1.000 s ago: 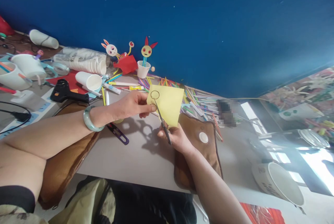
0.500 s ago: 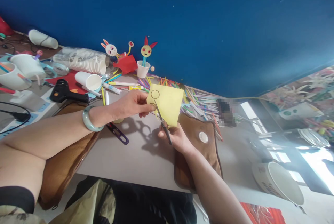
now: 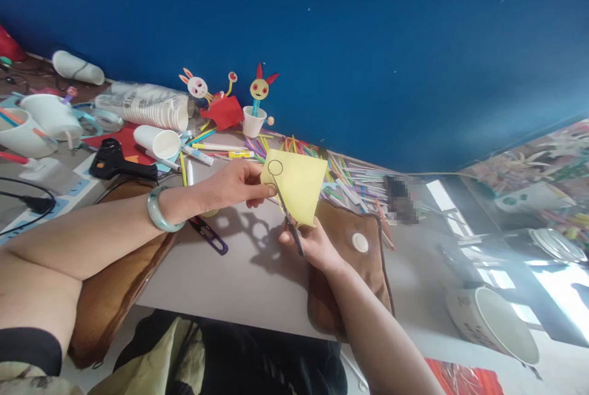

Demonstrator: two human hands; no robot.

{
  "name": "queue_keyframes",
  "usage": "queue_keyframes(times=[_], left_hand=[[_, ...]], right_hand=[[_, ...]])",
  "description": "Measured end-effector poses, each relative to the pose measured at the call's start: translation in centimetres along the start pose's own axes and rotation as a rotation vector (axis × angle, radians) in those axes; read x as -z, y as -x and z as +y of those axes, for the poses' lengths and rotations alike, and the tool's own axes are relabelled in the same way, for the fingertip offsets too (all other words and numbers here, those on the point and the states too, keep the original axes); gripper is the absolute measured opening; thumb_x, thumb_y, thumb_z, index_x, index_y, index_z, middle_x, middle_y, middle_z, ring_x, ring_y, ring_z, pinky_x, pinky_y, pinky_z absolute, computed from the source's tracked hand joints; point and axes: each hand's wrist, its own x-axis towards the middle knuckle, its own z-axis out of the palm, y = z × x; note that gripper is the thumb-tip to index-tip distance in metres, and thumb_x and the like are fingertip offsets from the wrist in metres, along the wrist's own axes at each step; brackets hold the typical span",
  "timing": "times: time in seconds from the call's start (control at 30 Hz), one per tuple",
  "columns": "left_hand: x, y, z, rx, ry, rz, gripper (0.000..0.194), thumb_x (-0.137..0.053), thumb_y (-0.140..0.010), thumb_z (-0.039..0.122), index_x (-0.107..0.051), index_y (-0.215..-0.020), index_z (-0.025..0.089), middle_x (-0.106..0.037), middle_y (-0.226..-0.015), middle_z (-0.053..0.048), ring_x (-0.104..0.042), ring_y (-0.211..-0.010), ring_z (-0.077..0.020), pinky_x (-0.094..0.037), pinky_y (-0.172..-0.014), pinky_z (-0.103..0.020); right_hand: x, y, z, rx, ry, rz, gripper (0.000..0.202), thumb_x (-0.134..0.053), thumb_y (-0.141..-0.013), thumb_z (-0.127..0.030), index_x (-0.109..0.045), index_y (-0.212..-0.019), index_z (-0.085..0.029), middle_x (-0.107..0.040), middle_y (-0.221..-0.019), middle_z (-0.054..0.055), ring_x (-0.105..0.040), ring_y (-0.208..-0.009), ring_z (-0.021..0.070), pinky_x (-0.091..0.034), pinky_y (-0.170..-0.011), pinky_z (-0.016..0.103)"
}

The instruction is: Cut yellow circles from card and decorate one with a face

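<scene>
Compared with the earlier frame, the right side of the yellow paper [image 3: 301, 186] has swung slightly outward; both hands barely shift. The left hand's [image 3: 234, 185] thumb and fingers pinch its left edge above the table [image 3: 221, 284]. The right hand's [image 3: 315, 246] fingers grasp the scissors [image 3: 288, 216], blades at the paper near 1 drawn circle [image 3: 275, 167]. A glue gun [image 3: 120, 162] and straws [image 3: 338, 168] lie around, 2 paper puppets [image 3: 197, 87] [image 3: 259, 89] by the blue wall [image 3: 322, 45].

Pale green bangle [image 3: 155, 214]; black sleeve band [image 3: 34, 346]; mottled cream clothing [image 3: 151, 361].
</scene>
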Motion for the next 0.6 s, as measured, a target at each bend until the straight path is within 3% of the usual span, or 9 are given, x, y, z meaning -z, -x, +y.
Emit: queue_keyframes(times=[0.6], left_hand=[[-0.05, -0.13, -0.45, -0.024, 0.025, 0.008, 0.024, -0.067, -0.083, 0.038, -0.064, -0.076, 0.014, -0.055, -0.057, 0.003, -0.05, -0.052, -0.0083, -0.038, -0.049, -0.021]], right_hand=[[0.31, -0.06, 0.5, 0.016, 0.049, -0.009, 0.047, -0.075, -0.069, -0.055, -0.048, -0.058, -0.018, -0.044, -0.059, -0.003, -0.04, -0.058, 0.0108, -0.034, -0.054, 0.026]])
